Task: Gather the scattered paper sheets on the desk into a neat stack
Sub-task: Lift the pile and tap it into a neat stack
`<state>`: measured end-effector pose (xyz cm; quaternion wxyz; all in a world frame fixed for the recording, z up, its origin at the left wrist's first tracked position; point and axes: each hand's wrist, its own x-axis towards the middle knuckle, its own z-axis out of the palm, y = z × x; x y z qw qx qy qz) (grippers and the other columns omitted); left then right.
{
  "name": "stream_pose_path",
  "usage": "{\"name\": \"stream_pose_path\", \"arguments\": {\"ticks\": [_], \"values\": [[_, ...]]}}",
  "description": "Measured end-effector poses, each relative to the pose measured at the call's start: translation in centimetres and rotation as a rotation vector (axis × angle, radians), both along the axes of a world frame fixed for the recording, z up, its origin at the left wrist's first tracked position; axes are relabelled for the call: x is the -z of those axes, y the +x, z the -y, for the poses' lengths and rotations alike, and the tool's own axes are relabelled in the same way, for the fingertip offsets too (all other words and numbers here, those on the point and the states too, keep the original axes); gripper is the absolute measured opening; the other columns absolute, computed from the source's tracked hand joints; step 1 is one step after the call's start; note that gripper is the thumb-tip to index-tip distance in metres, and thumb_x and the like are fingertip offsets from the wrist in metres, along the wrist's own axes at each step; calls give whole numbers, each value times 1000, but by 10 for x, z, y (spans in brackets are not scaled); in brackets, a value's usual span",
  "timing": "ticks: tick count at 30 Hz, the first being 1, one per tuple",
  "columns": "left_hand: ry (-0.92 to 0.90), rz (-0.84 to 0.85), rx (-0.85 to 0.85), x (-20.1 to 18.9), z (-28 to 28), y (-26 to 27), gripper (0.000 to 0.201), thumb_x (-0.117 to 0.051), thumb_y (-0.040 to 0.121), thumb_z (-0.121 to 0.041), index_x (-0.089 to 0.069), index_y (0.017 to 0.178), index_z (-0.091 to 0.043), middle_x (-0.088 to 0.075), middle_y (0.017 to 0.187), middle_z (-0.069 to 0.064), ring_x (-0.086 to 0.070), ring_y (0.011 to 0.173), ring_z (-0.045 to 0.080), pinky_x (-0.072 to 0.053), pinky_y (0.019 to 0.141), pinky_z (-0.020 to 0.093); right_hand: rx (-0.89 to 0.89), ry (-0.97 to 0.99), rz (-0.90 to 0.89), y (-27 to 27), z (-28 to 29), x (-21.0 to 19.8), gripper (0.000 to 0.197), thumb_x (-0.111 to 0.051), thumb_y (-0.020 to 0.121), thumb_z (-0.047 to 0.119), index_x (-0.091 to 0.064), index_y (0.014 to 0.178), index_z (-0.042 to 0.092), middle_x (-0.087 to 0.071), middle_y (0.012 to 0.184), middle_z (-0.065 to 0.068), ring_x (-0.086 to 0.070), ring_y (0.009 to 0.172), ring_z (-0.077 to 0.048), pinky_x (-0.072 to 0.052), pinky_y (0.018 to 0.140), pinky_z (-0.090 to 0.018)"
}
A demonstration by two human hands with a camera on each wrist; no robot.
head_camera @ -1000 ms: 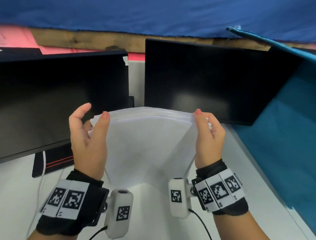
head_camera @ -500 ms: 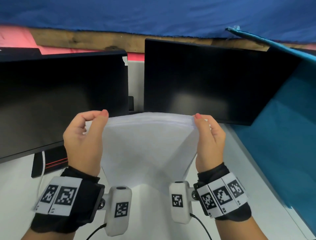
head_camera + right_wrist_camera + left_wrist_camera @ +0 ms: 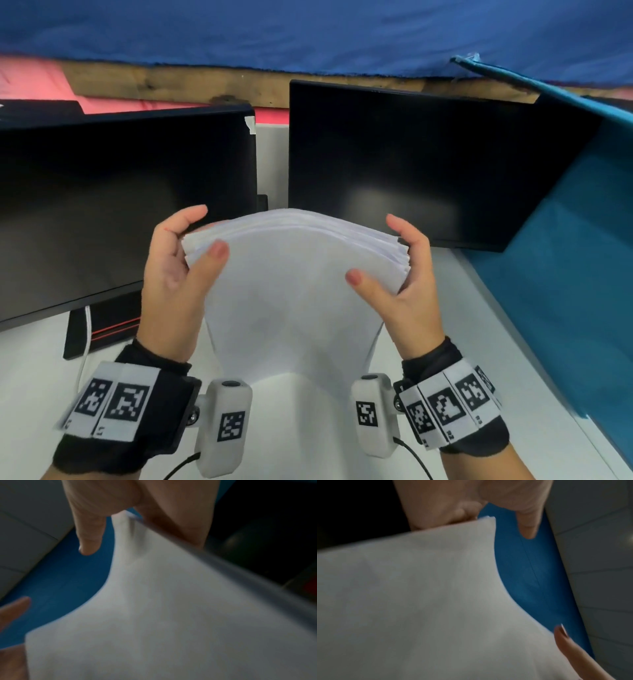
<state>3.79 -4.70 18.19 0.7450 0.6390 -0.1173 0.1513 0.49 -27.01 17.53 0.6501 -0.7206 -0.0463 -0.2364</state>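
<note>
A thick stack of white paper sheets (image 3: 291,291) stands on its lower edge on the white desk (image 3: 37,373), bowed toward me, with its top edges fanned. My left hand (image 3: 185,260) grips the stack's upper left corner, thumb on the near face and fingers behind. My right hand (image 3: 397,267) grips the upper right corner the same way. In the left wrist view the paper stack (image 3: 423,601) fills the frame under my left hand (image 3: 471,511). The right wrist view is blurred, with the paper stack (image 3: 171,615) below my right hand (image 3: 120,507).
Two dark monitors stand close behind the stack, the left monitor (image 3: 113,205) and the right monitor (image 3: 428,161). A teal partition (image 3: 582,257) walls off the right side. A black stand base (image 3: 99,325) and a white cable (image 3: 85,349) sit at the left.
Both hands shifted from pinching the top corners to gripping lower on the sides, thumbs now across the near face. The stack's top edge tilted toward me and fanned out.
</note>
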Motion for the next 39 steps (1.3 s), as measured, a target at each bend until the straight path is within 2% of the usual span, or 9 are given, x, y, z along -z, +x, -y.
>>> {"name": "stream_pose_path", "arguments": {"ticks": [5,9,13,17,21,24,29,35,39], "values": [[149,-128,29,41,-10,2,59,-85,47,-37,-65,102,-29,-73,95,-13,-69,91,4,-56,71,18,-102,64,-366,7,9,40,36,-73,70,-5,-62,94,19,-69,89,9,-67,76,5,-51,68,-17],[108,-148,-40,43,10,-1,30,-70,75,0,-63,83,-28,-71,72,-25,-67,71,-8,-54,62,12,-49,173,-320,8,-6,47,27,-64,78,-8,-65,80,20,-72,66,15,-67,65,4,-51,60,-11],[149,-83,-15,32,-5,-3,60,-84,58,-31,-61,110,-13,-69,98,-7,-66,89,-3,-50,66,8,-2,211,-238,0,3,43,30,-71,72,-3,-64,90,20,-74,81,9,-68,79,-3,-52,65,-14],[150,-15,50,30,-8,-7,90,-82,45,-56,-52,122,-22,-61,119,5,-62,108,13,-53,81,20,-9,173,-132,-5,1,36,54,-83,60,11,-56,104,27,-66,102,4,-65,92,-2,-52,71,-14],[124,2,11,31,-8,-6,66,-79,49,-43,-53,110,-38,-64,110,-9,-62,105,10,-55,77,20,10,127,-74,-5,-6,30,58,-76,55,33,-53,107,36,-66,105,15,-62,101,-4,-51,79,-15],[52,-73,58,41,-11,-5,70,-81,44,-56,-58,105,-32,-70,99,-11,-66,95,7,-54,70,16,52,153,-87,-5,-1,38,63,-79,56,26,-51,112,34,-63,110,6,-62,100,-5,-51,78,-16],[66,-106,-12,54,-3,-4,50,-70,55,-41,-59,103,-31,-69,102,-6,-66,99,13,-54,74,21,78,102,-70,-6,-8,45,59,-78,65,9,-50,110,35,-61,109,10,-61,99,-1,-50,77,-13],[59,35,-36,36,-6,-7,46,-66,63,-35,-49,106,-33,-64,99,-19,-63,91,-1,-53,70,14,58,201,60,-9,-1,30,58,-64,74,5,-41,128,8,-65,105,17,-61,98,2,-48,80,-13],[95,15,-81,38,3,-6,34,-64,70,-25,-54,100,-38,-67,93,-27,-64,89,-4,-53,70,13,60,87,-47,-3,-9,35,37,-60,81,7,-53,108,32,-63,101,13,-62,93,5,-49,77,-12]]}}
